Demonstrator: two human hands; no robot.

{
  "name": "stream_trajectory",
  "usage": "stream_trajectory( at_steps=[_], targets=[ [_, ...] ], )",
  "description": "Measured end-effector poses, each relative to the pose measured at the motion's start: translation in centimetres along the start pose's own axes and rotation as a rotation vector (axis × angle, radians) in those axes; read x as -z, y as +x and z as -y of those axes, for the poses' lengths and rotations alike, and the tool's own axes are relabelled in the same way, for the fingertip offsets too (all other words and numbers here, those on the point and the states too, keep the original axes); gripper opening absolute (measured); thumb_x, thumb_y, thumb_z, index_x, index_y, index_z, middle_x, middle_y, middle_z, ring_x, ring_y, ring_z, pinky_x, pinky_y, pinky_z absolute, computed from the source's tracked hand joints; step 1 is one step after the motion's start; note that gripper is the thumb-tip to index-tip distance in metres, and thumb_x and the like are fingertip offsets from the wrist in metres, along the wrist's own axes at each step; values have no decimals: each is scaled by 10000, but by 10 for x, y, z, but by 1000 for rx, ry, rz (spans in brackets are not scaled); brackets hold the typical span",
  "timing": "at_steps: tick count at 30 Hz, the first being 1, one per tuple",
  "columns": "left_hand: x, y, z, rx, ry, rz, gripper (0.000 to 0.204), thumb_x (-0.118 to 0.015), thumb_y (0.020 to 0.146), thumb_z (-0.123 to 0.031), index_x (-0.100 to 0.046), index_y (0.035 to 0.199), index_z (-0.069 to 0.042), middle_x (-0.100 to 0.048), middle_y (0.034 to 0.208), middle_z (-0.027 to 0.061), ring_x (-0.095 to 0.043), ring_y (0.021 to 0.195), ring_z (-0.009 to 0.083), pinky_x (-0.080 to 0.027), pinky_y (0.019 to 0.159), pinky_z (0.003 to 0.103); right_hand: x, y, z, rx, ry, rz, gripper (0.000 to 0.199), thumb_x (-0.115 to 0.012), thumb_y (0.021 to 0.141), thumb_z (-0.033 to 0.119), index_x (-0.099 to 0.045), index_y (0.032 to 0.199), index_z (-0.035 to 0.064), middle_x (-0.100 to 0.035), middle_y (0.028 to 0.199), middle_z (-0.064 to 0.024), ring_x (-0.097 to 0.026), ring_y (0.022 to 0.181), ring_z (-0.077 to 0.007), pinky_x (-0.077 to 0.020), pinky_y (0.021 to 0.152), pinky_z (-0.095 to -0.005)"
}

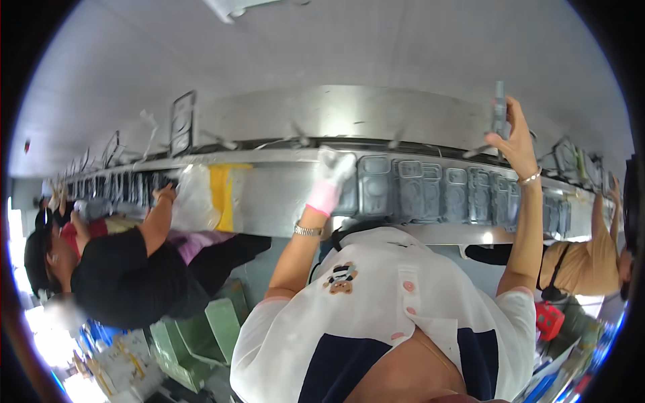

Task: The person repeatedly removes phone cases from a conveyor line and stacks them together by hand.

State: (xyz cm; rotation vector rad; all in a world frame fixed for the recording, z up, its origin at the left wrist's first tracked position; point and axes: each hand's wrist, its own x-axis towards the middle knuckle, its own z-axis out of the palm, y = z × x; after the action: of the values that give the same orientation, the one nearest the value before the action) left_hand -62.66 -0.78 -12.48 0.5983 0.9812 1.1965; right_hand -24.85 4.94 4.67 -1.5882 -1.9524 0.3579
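Along a long steel workbench (pixel 282 195) under a pale ceiling, a row of grey moulded trays (pixel 430 191) stands on edge, about eight countable. Left hand (pixel 330 176), in a white and pink glove, reaches forward onto the leftmost tray; grip closed or loose cannot be told. Right hand (pixel 514 138), bare, raised above the row, fingers clasped round one slim grey part (pixel 499 111) held upright. Two co-workers flank: black shirt (pixel 127 275) left, tan top (pixel 588 262) right
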Motion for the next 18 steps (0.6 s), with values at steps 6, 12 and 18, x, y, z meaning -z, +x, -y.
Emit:
stream_trajectory(
  at_steps=[6, 12, 18],
  targets=[
    [6, 25, -63, -582, 375, -312, 649, -636, 868, -72, -318, 1432, -18, -545, 1240, 150, -547, 1104, 206, -425, 993, 328, -75, 46, 79, 294, 934, 295, 993, -835, 658, 469, -317, 1404, 66, -474, 1332, -97, -443, 1271, -235, -350, 1071, -384],
    [-38, 80, -59, -418, 72, 127, 383, -551, 892, -9, -483, 1269, -9, -622, 907, 46, -520, 747, 87, -473, 877, 265, -75, 76, 44, 235, 641, 425, 938, -904, 590, 317, -396, 1344, 85, -478, 1351, -75, -423, 1300, -206, -320, 1122, -397],
    [-99, 66, -33, -355, 212, 354, 189, -596, 875, 27, -460, 977, -55, -607, 922, 47, -589, 1036, 178, -425, 1016, 359, -32, -3, 10, 62, 909, 219, 993, -933, 529, 299, -405, 1345, 95, -483, 1358, -80, -446, 1275, -209, -369, 1067, -384]
  ],
)
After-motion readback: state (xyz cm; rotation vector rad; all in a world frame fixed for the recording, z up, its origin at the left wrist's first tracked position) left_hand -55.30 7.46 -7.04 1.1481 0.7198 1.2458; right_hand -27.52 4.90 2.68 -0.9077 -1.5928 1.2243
